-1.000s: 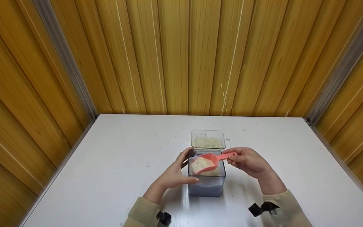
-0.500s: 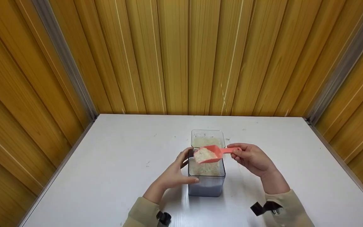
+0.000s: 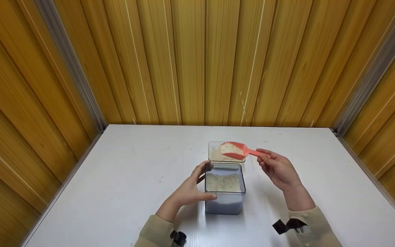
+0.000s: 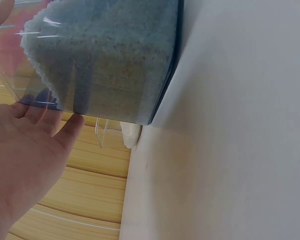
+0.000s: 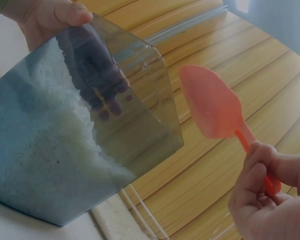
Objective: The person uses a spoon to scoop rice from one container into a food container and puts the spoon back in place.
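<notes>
My right hand pinches the handle of a coral-pink scoop heaped with white rice. The scoop is raised over the clear rectangular box at the back, which has rice in its bottom. Nearer me stands a taller blue-tinted, see-through container, part filled with rice that slopes inside. My left hand holds it at its left side, thumb on the front wall and fingertips at the far corner. In the right wrist view, the underside of the scoop faces the camera and its rice is hidden.
Both boxes stand in line on a white table, the clear one directly behind the tinted one. Wood-patterned panels rise behind and on both sides. Grey metal strips run along the corners.
My right hand has carried the loaded scoop up and away from me, from above the tinted container to above the clear box. My left hand stays where it was.
</notes>
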A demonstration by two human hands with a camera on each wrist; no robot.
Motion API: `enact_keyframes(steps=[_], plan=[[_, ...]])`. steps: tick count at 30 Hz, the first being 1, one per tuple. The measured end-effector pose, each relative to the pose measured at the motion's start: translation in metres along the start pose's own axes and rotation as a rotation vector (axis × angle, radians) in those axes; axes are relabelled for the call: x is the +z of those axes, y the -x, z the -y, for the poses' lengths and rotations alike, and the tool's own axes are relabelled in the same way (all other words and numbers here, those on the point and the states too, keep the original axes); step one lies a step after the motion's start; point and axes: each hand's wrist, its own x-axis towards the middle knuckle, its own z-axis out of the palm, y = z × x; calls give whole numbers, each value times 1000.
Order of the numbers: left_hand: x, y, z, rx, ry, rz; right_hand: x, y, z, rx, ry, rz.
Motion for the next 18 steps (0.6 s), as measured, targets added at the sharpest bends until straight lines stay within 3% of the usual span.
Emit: enact_keyframes(steps=[4,10,18], plan=[[0,0,0,10,4,-5,0,-7,-8,-32,28,-108],[0,0,1,5,-3,-4,-2,-18,-22,-83,180,-247],[-1,1,1,4,2,1,-5,-28,-38,-171,393,-355]])
